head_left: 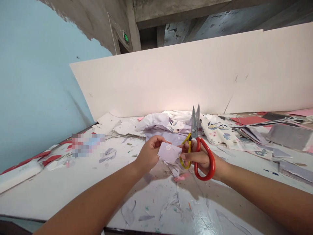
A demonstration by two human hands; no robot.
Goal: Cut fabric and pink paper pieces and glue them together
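Note:
My left hand [149,153] pinches the left edge of a small pale lilac paper piece [169,152] with a white flower on it. My right hand [199,158] grips a pair of scissors [195,133] by its red and yellow handles, and its fingertips also touch the right edge of the paper. The blades are closed and point straight up. Both hands hover just above the white table [73,186], at its middle.
A heap of flower-printed cloth and paper [181,125] lies behind the hands. Grey and red sheets [274,129] are stacked at the right. Paper scraps [171,202] litter the table. A tall white board [195,75] stands along the back. A blue wall [31,81] is at the left.

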